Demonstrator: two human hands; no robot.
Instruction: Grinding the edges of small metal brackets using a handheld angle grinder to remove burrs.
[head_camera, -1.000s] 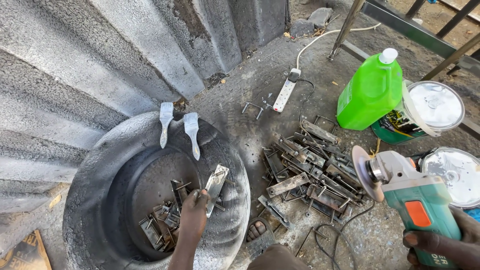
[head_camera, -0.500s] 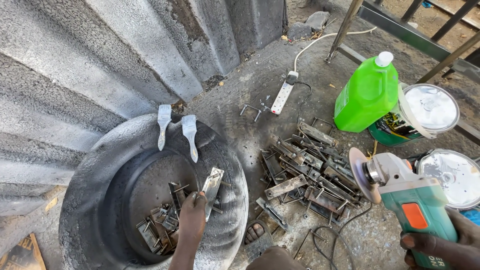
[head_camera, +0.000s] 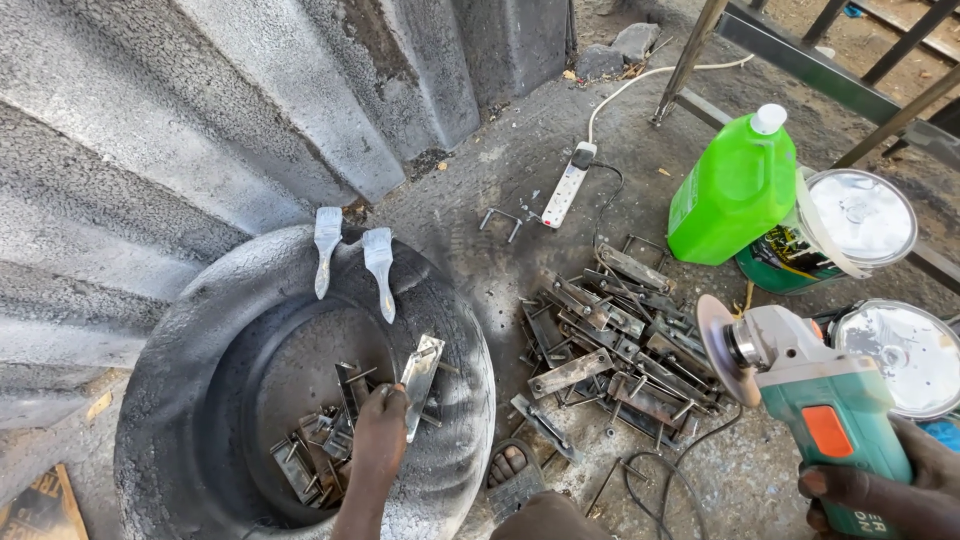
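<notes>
The corrugated wall (head_camera: 150, 120) bounds the work area at upper left; the tyre (head_camera: 170, 350) lies flat just beside its foot. Two paint brushes (head_camera: 378, 265) rest across the tyre's far rim. The tyre well holds loose metal brackets (head_camera: 310, 455), leaving bare floor only at its far half. The left hand (head_camera: 380, 430) is closed around the lower end of a flat metal bracket (head_camera: 420, 380), held tilted over the inner rim. To the right, a bracket pile (head_camera: 610, 345) covers the ground between the tyre and the paint tins (head_camera: 850, 225). The right hand (head_camera: 885, 490) grips the angle grinder (head_camera: 800, 385), disc facing the pile. A green jug (head_camera: 735, 190) and power strip (head_camera: 567, 185) lie beyond.
</notes>
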